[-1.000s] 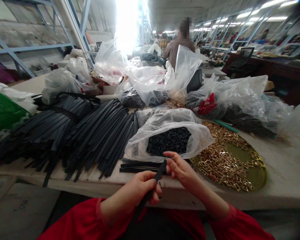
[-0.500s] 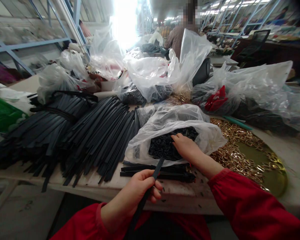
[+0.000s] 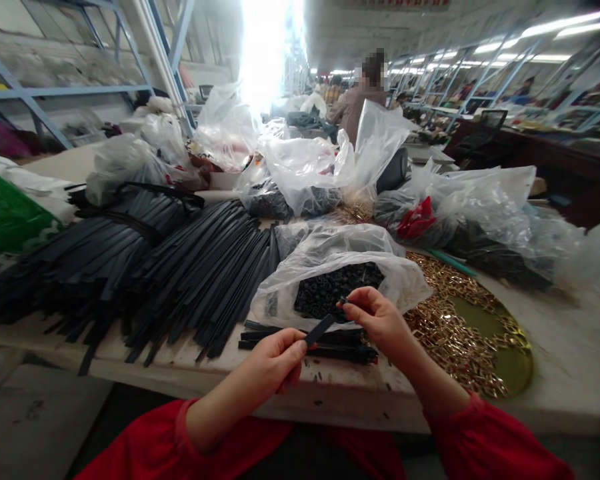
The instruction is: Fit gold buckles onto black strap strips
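Pinched between the thumb and fingers of my left hand [image 3: 279, 360] is a black strap [image 3: 320, 329], its flat end pointing up and right. My right hand [image 3: 377, 323] is closed on a small black loop [image 3: 343, 302], held just above and to the right of the strap's end, the two apart. Behind the hands lies an open clear plastic bag [image 3: 280, 283] full of small black loops [image 3: 325, 290]. A short stack of black straps [image 3: 275, 337] lies in front of the bag, partly covered by my hands.
Large bundles of long black straps [image 3: 205, 267] spread over the left of the table. On the right a round gold tray [image 3: 523, 373] carries many gold metal clasps [image 3: 445, 340]. Filled plastic bags [image 3: 480, 200] line the back. A person [image 3: 363, 103] is farther off.
My right hand has come out of the bag, toward me, with a small black loop in its fingertips. The strap in my left hand has moved slightly, and the view has tilted up.
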{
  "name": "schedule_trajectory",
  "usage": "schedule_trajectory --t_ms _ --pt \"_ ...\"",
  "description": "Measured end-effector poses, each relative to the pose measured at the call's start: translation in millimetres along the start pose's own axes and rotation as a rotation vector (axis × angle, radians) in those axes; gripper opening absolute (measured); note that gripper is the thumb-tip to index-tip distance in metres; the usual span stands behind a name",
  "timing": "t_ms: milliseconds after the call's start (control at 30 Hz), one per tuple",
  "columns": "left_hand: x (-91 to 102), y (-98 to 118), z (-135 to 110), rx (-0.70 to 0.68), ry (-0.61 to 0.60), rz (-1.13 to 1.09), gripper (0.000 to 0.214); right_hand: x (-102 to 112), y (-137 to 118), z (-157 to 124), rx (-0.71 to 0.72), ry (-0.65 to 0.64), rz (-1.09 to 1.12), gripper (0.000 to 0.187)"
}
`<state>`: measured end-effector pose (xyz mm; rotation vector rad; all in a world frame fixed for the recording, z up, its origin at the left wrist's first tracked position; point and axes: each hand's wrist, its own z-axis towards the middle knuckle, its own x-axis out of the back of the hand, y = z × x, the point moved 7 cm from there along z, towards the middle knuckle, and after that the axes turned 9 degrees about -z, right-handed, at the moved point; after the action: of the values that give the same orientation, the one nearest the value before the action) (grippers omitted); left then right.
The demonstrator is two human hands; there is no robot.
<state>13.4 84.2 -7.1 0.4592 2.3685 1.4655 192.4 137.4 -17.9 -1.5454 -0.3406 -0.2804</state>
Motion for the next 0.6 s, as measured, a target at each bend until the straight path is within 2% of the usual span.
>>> schedule_trajectory --t_ms 133,300,433,600 --pt "-6.7 2.0 -7.8 -0.061 0.011 0.140 0.024 -29.2 -2.8 -37.3 -0.212 -0.094 0.422 0.026" --pt "-4.7 6.5 -16.7 -0.173 0.107 0.367 0.025 -47.5 4.6 -56.2 -0.356 -0.115 0.811 0.025" --pt "-6.3 -1.6 -19.5 -0.162 0.092 0.383 0.024 -49.5 10.3 -62.4 -0.442 -0.091 0.975 0.022" --pt "-10.1 -4.2 -19.1 -0.205 0.083 0.458 0.027 -54.2 6.1 -69.2 -0.466 -0.138 1.072 0.034"
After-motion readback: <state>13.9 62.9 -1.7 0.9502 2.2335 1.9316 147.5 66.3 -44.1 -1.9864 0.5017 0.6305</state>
